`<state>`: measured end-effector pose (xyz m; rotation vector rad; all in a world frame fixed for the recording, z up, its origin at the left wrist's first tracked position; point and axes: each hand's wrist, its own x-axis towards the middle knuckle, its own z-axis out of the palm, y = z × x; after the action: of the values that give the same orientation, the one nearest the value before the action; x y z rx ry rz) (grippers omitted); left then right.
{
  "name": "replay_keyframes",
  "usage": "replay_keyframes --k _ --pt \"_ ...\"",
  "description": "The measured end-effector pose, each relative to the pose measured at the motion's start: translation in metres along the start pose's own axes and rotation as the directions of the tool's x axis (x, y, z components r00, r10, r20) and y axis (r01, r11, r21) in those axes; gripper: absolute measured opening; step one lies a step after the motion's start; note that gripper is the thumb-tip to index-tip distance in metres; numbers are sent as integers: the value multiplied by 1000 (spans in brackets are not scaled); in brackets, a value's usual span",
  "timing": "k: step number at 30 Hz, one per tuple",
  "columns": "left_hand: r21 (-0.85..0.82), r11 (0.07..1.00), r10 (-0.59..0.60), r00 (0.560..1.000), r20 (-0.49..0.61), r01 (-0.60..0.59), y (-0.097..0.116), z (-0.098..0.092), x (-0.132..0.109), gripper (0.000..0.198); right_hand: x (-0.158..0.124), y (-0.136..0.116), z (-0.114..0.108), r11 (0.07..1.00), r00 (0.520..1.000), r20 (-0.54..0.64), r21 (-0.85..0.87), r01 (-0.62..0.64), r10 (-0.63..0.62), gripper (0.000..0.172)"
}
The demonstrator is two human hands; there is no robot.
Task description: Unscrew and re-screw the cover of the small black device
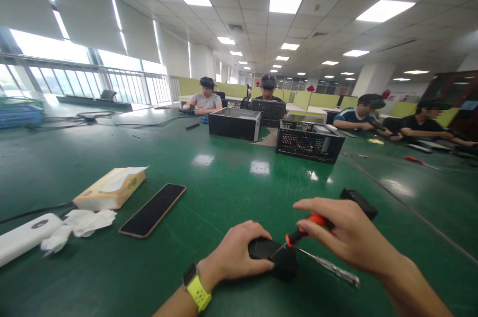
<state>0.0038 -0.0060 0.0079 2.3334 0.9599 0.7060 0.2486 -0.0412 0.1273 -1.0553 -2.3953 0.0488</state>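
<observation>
A big green table (224,177) is shown, with an open computer case (309,140) well back and a tissue box (110,190) and phone (153,210) off to the left. Near the front edge a small black box (284,264) is held flat on the table under the left hand (239,252), fingers curled over it. An orange-handled screwdriver (304,231) is pinched by the fingertips of the right hand (347,235), tip angled onto the box.

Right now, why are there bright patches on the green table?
Head view: the table mirrors the ceiling lights as glare; head view: the windows are washed out, and straight lines bow near the edges, a wide-lens effect.
</observation>
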Motion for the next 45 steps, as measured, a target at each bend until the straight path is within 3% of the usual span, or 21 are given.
replay_keyframes --k 5,11,17,19,24,30,32,35,38,40,42,45 --pt "18 999 -30 999 -21 30 2 3 1 38 0 -6 -10 984 994 71 164 73 -86 19" --pt "45 998 -43 997 -62 46 4 7 1 36 -2 -1 -3 998 996 60 -2 -63 63 18" --pt "72 995 -58 994 -88 65 4 11 2 35 -3 -4 -17 986 991 111 156 55 -73 17" --pt "75 995 -59 994 -90 66 3 11 2 36 -3 -3 -14 994 993 116 111 8 -21 13" --pt "60 997 -47 994 -95 53 2 10 2 37 -4 3 -7 995 991 89 -30 -100 102 25" --pt "63 997 -46 995 -88 51 3 10 2 36 -3 -6 -15 984 987 157 176 18 -46 13" --pt "64 997 -35 996 -85 41 4 10 2 36 -1 -7 -9 991 990 139 123 -47 30 14" --pt "72 997 7 997 -79 -1 6 9 2 33 -1 1 0 984 980 103 34 -173 169 33" --pt "79 996 42 996 -84 -35 7 8 3 30 -16 25 -10 964 965 20 49 -261 261 44" --pt "81 995 57 995 -85 -50 6 9 3 30 -35 49 -23 921 923 -63 115 -372 380 44" --pt "89 994 73 993 -93 -65 5 10 4 30 -59 77 -29 845 845 -106 186 -502 525 47" --pt "116 990 91 990 -106 -79 5 11 4 30 -91 114 -8 756 758 -83 202 -623 647 51"
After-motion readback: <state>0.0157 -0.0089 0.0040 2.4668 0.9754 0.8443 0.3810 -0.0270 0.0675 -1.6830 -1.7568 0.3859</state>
